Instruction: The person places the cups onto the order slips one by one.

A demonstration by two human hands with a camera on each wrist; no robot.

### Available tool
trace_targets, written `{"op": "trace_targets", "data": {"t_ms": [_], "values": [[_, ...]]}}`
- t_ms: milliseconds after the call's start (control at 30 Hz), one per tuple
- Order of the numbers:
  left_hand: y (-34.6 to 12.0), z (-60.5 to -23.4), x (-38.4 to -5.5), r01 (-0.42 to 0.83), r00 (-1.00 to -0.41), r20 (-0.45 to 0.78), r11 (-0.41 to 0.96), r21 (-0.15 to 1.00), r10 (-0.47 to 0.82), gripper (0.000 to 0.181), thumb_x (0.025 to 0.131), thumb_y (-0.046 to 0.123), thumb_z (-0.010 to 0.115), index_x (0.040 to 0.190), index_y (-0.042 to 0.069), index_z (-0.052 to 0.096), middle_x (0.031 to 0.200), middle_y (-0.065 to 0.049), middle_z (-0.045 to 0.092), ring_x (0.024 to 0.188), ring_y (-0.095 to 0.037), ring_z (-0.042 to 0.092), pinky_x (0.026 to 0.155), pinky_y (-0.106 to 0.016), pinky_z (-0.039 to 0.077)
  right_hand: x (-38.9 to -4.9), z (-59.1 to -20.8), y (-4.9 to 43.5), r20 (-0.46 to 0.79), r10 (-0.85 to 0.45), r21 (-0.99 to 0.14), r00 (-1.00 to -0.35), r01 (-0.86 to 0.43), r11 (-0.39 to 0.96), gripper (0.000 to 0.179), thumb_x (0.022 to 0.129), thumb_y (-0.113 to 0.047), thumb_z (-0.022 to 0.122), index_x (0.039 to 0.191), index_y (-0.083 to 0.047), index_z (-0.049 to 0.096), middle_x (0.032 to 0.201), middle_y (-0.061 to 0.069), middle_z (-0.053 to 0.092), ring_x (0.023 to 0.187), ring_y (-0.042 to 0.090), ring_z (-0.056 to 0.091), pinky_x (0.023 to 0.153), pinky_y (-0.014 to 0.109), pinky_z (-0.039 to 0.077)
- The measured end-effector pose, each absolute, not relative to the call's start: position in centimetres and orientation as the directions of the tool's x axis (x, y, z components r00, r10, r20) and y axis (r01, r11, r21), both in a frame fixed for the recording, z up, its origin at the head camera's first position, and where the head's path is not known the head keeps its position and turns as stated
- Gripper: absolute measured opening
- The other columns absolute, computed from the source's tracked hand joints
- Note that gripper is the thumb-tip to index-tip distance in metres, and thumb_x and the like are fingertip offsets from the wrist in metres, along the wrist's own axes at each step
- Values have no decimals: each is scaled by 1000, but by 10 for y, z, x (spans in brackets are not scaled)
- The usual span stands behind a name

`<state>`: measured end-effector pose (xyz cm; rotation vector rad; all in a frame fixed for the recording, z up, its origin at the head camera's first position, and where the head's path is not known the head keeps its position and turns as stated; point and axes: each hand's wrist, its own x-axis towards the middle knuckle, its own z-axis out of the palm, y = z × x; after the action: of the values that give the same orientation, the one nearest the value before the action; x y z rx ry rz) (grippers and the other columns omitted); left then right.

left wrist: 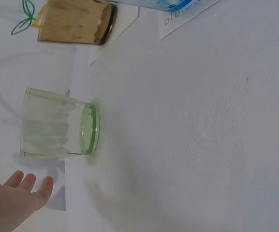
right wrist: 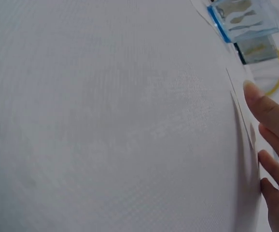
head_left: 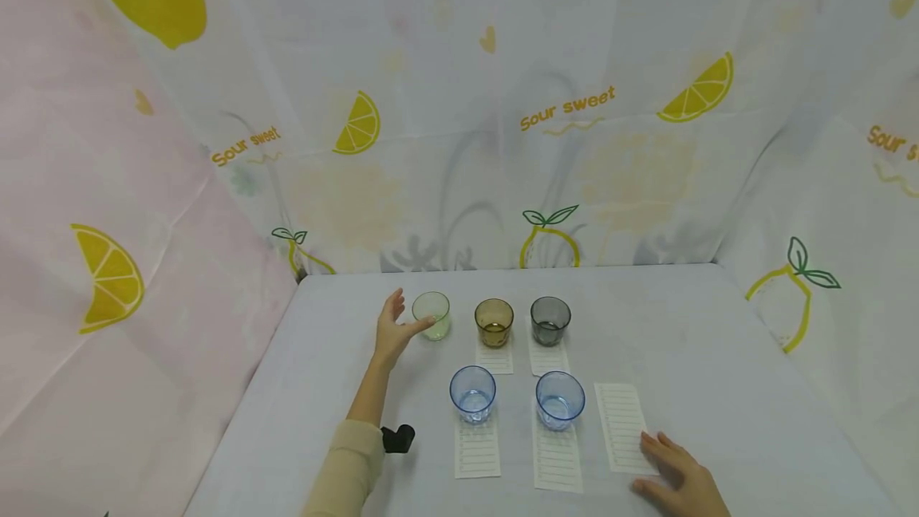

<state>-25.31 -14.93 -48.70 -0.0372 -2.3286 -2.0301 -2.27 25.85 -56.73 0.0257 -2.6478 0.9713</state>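
At the back left stands a pale green glass (head_left: pixel 431 317), upright on the white cloth. My left hand (head_left: pixel 393 335) is beside it, thumb and fingers spread apart on either side; the left wrist view shows a gap between the fingers (left wrist: pixel 27 182) and the green glass (left wrist: pixel 57 124). My right hand (head_left: pixel 680 475) lies at the front right, its fingers relaxed at the lower corner of a lined paper slip (head_left: pixel 623 425). Nothing is held in it. To the right of the green glass stand an amber glass (head_left: pixel 494 324) and a grey glass (head_left: pixel 550 322).
Two blue glasses (head_left: pixel 473 396) stand in the front row on lined paper slips (head_left: pixel 477 453). More slips lie under the amber and grey glasses. A black strap piece sits at my left wrist. Lemon-printed cloth (head_left: pixel 459 182) walls the table at the back and sides.
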Motion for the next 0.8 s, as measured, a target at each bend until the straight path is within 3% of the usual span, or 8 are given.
{"op": "trace_targets", "data": {"t_ms": [100,167,267,367,600,700,733,800], "values": [[-147,-491,-255,51,-998,53,144,988,-15,89,72,2,78,144,-5,26,145,-31,27,134,-46,26,108,-57,27,-22,-565,260,225,72,-637,-972,-91,766,62,56,-25,88,109,1,67,111,19,65,124,18,47,84,64,42],[-147,-501,-259,53,-998,56,153,987,-17,90,70,3,79,144,-4,28,145,-30,29,134,-45,27,108,-57,28,-22,-565,260,193,68,-645,-979,-75,761,60,57,-25,87,108,0,68,113,19,64,117,33,51,86,63,43],[-145,-506,-262,47,-998,52,167,985,-25,90,70,4,80,144,-2,28,146,-29,29,134,-44,29,108,-56,30,-21,-569,260,201,65,-658,-977,-86,749,56,58,-24,87,105,-1,70,112,15,65,123,0,41,85,63,42],[-144,-510,-264,48,-998,52,164,985,-23,91,71,4,80,144,-3,27,146,-30,29,134,-44,30,108,-55,29,-21,-572,259,244,69,-654,-967,-111,748,52,56,-22,88,101,-2,71,110,10,67,112,-27,15,85,62,41],[-140,-513,-266,52,-998,54,166,985,-10,93,71,4,80,145,-5,24,145,-31,29,134,-46,27,109,-57,26,-21,-574,258,286,68,-642,-956,-138,755,50,55,-19,88,99,-2,72,111,3,67,113,-30,12,86,52,44],[-138,-510,-265,28,-1000,30,172,985,-8,93,71,7,80,145,-3,25,145,-29,30,134,-45,27,109,-57,26,-21,-575,257,289,76,-649,-954,-137,749,49,55,-18,87,99,-3,72,113,0,65,114,-30,13,97,20,40],[-138,-508,-264,22,-1000,23,171,985,-6,92,71,7,80,145,-4,26,145,-29,30,134,-45,27,109,-57,26,-20,-575,257,298,73,-650,-952,-147,746,48,55,-17,87,99,-2,72,114,-1,65,115,-30,13,99,16,36],[-136,-501,-260,17,-1000,18,168,986,-2,91,71,6,79,144,-5,26,145,-30,30,134,-47,26,108,-59,25,-20,-576,256,311,70,-656,-948,-161,737,47,56,-15,86,98,-1,72,115,0,64,116,-30,13,95,-1,19]]}}
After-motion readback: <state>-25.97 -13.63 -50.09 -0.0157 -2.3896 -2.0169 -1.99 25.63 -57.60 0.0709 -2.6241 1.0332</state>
